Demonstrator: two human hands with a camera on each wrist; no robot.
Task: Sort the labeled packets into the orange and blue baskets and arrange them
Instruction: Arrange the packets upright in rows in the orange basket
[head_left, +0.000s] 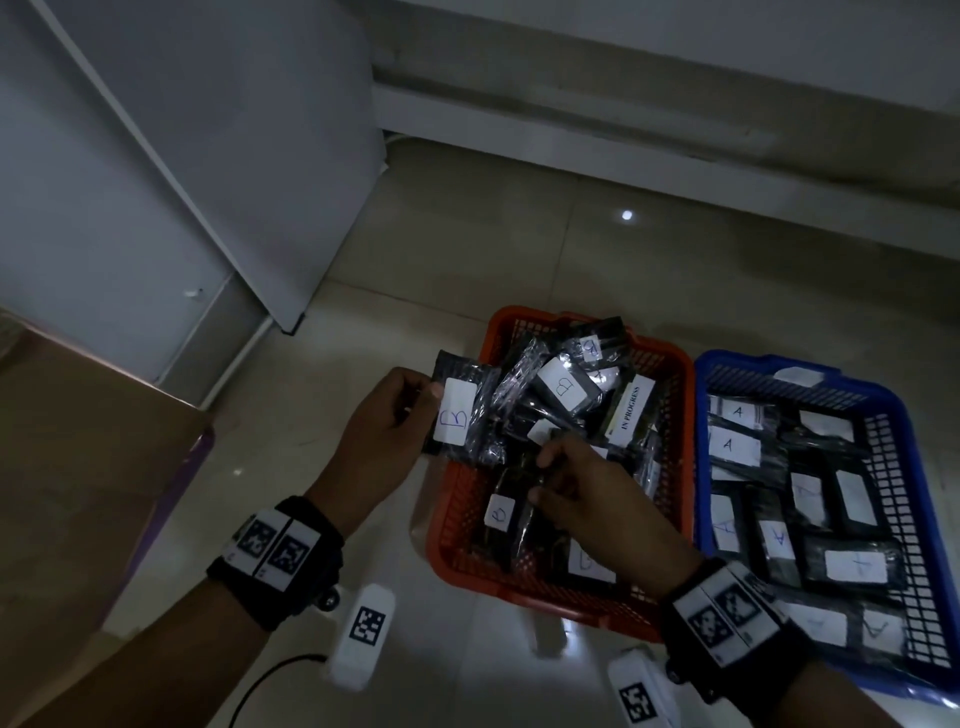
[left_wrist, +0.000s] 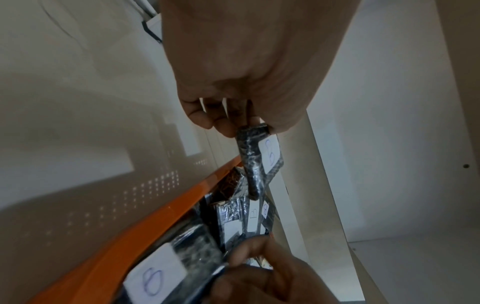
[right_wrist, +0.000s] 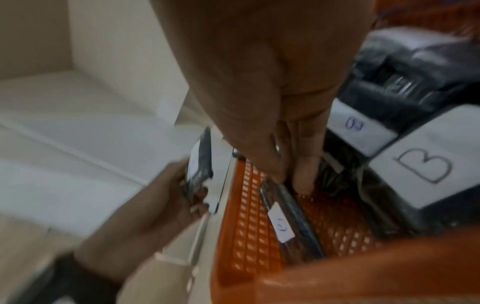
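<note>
While the blue basket at lower right already holds flat rows of A packets, the orange basket at centre is still a loose heap of B packets, so the step in hand appears to be arranging the B set. Left hand, at centre left just outside the orange rim, pinches one B packet by its edge between thumb and curled fingers, label up, above the basket's left wall. Right hand reaches down into the near left part of the basket, fingers curled on an upright packet standing on edge beside the wall. Judged next move: stand the held packet alongside that one, which calls for keeping the row from toppling.
</note>
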